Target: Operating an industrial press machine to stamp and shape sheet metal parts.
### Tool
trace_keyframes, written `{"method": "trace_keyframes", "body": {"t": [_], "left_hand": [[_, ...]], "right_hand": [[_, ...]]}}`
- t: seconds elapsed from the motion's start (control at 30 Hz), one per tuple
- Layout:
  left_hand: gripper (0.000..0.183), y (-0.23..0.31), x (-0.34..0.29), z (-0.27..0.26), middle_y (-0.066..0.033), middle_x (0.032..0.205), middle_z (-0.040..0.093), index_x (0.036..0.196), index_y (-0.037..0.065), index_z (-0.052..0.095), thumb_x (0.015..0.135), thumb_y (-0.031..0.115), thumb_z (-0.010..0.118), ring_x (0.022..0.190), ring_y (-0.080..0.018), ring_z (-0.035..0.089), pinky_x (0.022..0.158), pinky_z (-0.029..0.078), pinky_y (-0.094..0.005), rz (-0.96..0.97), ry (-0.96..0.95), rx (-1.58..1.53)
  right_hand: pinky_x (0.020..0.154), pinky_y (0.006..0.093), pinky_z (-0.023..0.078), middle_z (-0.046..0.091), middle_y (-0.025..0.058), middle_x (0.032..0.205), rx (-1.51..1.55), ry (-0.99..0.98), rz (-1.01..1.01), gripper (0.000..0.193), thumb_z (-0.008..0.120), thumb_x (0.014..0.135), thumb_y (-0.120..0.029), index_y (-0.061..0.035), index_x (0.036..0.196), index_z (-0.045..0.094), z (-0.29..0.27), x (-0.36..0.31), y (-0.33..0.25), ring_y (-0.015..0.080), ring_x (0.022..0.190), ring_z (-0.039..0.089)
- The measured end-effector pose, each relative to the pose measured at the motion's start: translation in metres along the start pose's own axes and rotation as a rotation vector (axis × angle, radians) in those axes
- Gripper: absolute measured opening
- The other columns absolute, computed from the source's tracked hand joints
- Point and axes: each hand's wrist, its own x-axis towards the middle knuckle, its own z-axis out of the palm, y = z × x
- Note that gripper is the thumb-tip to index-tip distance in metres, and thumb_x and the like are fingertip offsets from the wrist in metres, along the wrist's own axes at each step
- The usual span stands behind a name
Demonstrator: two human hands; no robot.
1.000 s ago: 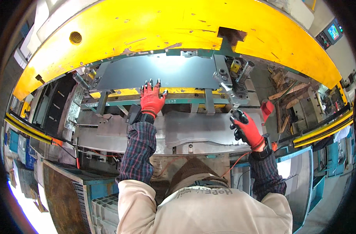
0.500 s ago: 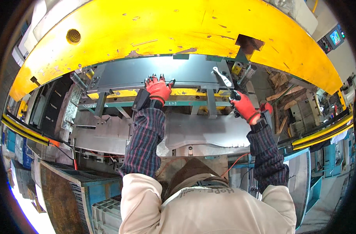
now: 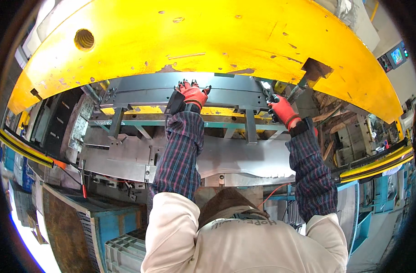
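Note:
My left hand (image 3: 193,94), in a red glove with black fingertips, lies on a smooth grey steel plate (image 3: 146,86), its fingers spread. To the right, my right hand (image 3: 283,110), gloved alike, has its fingers curled round the handle end of a silver ratchet wrench (image 3: 265,86). The wrench reaches up over the right end of the plate, close to a dark bolt hole. Its head is partly hidden by the yellow beam edge and hard to make out. Plaid sleeves cover both my forearms.
A thick yellow press beam (image 3: 194,36) arches over the plate. Guide posts (image 3: 298,91) stand at both ends. Nearer me are a green-edged steel frame (image 3: 139,122) and a grey metal sheet (image 3: 235,152). Yellow-black bars (image 3: 376,164) flank the sides; a grey crate (image 3: 126,252) sits lower left.
The view has shifted, so the yellow beam hangs lower in it. The wrench, swung out over the plate before, now lies more upright near the beam edge. My left hand stays spread on the plate.

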Motion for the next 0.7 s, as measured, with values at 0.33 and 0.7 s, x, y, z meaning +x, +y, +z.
{"method": "trace_keyframes", "body": {"t": [0.33,0.7], "left_hand": [[0.061,-0.003,-0.015,-0.018,-0.0221,0.124,0.025,0.117,0.009,0.037,0.072,0.050,0.037,0.117,-0.0357,0.020,0.095,0.012,-0.0452,-0.089,0.082,-0.162],[0.036,0.045,-0.208,-0.009,-0.0173,0.108,0.044,0.102,0.004,0.049,0.069,0.018,0.057,0.098,-0.0325,0.042,0.084,0.034,-0.0356,0.109,0.157,-1.081]], "right_hand": [[0.037,0.0160,0.035,0.053,0.0023,0.070,1.485,-0.171,0.273,0.023,0.046,0.079,-0.020,-0.0039,0.095,0.051,-0.016,-0.056,-0.031,0.0047,0.043,0.041],[0.039,0.0210,0.037,0.051,-0.0002,0.065,0.892,-0.309,0.092,0.019,0.056,0.071,-0.014,-0.0065,0.088,0.051,0.029,-0.015,-0.065,0.0084,0.052,0.050]]}}
